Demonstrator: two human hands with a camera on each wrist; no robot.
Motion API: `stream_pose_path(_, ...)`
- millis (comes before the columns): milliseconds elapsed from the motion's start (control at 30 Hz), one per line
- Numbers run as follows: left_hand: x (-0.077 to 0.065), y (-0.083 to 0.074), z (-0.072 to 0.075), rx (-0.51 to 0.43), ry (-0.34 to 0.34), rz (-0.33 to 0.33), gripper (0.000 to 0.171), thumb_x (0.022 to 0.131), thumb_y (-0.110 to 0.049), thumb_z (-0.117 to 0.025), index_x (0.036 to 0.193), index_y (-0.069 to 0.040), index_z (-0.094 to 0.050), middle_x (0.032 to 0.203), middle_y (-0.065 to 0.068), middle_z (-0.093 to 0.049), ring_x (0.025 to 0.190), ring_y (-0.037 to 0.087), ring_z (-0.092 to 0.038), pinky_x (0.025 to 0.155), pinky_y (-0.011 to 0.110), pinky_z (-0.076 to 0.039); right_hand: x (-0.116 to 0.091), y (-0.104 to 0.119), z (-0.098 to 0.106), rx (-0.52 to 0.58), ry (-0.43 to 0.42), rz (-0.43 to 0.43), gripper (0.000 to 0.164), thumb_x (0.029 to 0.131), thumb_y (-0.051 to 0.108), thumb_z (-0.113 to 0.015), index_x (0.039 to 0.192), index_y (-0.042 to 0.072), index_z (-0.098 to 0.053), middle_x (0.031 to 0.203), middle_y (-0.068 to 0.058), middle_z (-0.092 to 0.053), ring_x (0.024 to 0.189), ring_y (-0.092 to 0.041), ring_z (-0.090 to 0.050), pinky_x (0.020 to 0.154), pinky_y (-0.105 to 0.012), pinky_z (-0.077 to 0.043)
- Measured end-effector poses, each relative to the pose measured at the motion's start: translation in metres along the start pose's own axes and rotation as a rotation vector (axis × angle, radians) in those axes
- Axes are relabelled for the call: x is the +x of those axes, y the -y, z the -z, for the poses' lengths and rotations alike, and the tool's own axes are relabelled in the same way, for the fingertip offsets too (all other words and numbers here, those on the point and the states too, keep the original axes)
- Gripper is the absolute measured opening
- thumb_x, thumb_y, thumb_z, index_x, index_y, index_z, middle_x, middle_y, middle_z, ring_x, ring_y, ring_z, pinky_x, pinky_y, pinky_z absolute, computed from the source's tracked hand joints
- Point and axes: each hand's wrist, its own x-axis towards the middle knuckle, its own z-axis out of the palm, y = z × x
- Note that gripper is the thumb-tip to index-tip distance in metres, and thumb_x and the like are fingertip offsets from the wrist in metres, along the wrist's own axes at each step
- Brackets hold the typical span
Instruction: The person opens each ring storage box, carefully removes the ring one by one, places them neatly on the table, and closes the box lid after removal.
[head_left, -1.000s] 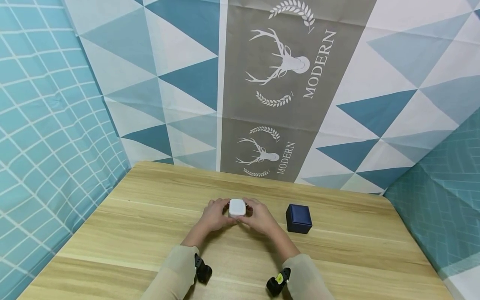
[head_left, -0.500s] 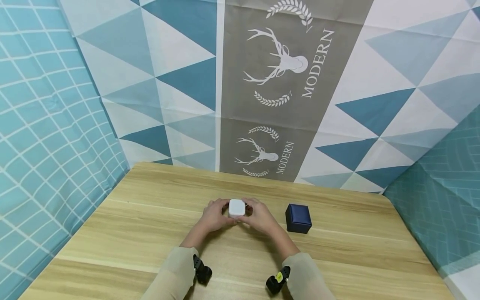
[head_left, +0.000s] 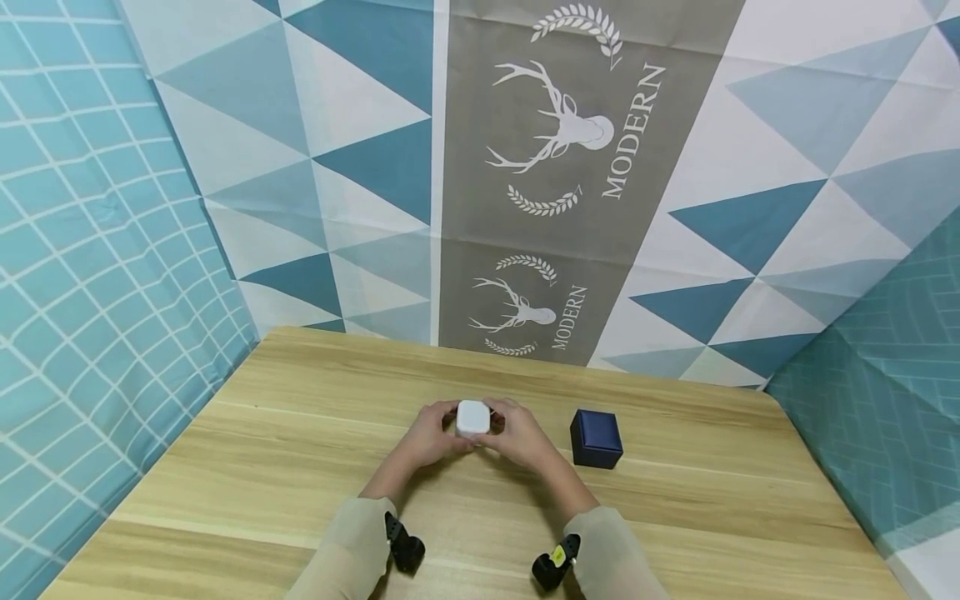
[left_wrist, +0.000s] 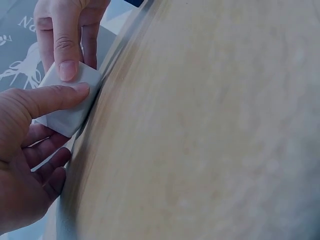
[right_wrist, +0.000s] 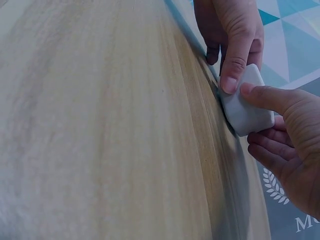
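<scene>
Centrally, a small white box [head_left: 473, 418] with rounded corners is held above or on the wooden table [head_left: 300, 467]; whether its underside is rested on the wood cannot be told. It is gripped from both sides at once, by the left hand [head_left: 431, 435] on one side and by the right hand [head_left: 522, 435] on the other. Both thumbs are pressed side by side against its near face, as is shown by the wrist views, while some fingers of each hand are curled around behind it. Just to the right of the right hand, well apart from the white box, a dark blue box [head_left: 597, 439] is seen standing on the table, its lid closed. Each forearm is covered by a pale beige sleeve [head_left: 345, 542], and at each cuff a black wrist camera [head_left: 407, 553] is worn. Behind the table, a wall cloth [head_left: 517, 225] is hung, printed with blue and white triangles and a grey-brown band marked with deer heads, leaf sprays and "MODERN".
</scene>
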Motion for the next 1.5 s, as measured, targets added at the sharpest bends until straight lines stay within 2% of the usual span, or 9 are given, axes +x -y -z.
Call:
stream_pose_path(233,-0.0004,0.0007,0.0010,-0.004,-0.002,-0.004,0.070,0.070,-0.019,-0.082,0.129,0.003,-0.051,0.127,0.020,-0.056,0.122,0.037,-0.048,0.104,0.050,-0.037,0.0003,0.0014,0.0001,0.010,0.008,0.002,0.066,0.077,0.029,-0.077,0.129,-0.003,-0.052,0.123,-0.016,-0.059,0.104,-0.023,-0.060,0.087,-0.035,-0.051)
stream_pose_path(433,0.0026,0.0010,0.0018,-0.018,0.005,-0.034,0.068,0.071,-0.017,-0.081,0.129,0.004,-0.051,0.127,0.021,-0.056,0.121,0.035,-0.050,0.104,0.047,-0.039,0.0024,0.0010,0.0023,0.021,0.015,0.009,0.068,0.076,0.028,-0.077,0.130,-0.004,-0.051,0.126,-0.018,-0.057,0.110,-0.027,-0.058,0.093,-0.040,-0.049)
stream_pose_path(733,0.0038,0.0011,0.0031,-0.001,0.023,-0.054,0.066,0.073,-0.017,-0.080,0.129,0.003,-0.052,0.127,0.020,-0.057,0.121,0.034,-0.051,0.102,0.046,-0.041,0.0066,-0.0023,0.0040,0.006,0.031,0.007,0.064,0.076,0.033,-0.076,0.129,0.003,-0.055,0.121,-0.011,-0.061,0.102,-0.018,-0.059,0.086,-0.033,-0.050)
stream_pose_path(1000,0.0034,0.0005,0.0035,0.023,0.019,-0.067,0.066,0.073,-0.018,-0.080,0.128,0.003,-0.053,0.126,0.021,-0.057,0.120,0.035,-0.052,0.101,0.047,-0.042,0.0079,-0.0003,0.0066,0.018,0.063,-0.009,0.065,0.079,0.030,-0.075,0.130,-0.002,-0.052,0.121,-0.013,-0.060,0.100,-0.019,-0.059,0.085,-0.033,-0.050)
stream_pose_path(1367,0.0009,0.0014,0.0025,0.009,0.030,-0.081,0.064,0.073,-0.017,-0.079,0.128,0.002,-0.054,0.125,0.021,-0.058,0.119,0.035,-0.051,0.102,0.048,-0.041,0.0063,0.0023,0.0081,0.034,0.073,-0.023,0.061,0.079,0.030,-0.075,0.128,0.000,-0.055,0.115,-0.011,-0.061,0.095,-0.017,-0.057,0.082,-0.031,-0.049)
stream_pose_path(1500,0.0008,0.0012,0.0019,-0.006,0.020,-0.063,0.064,0.073,-0.017,-0.080,0.129,0.001,-0.054,0.125,0.019,-0.058,0.120,0.034,-0.051,0.103,0.047,-0.040,0.0065,0.0019,0.0088,0.047,0.076,-0.023,0.061,0.079,0.031,-0.075,0.128,0.000,-0.055,0.118,-0.012,-0.061,0.097,-0.018,-0.058,0.082,-0.032,-0.048)
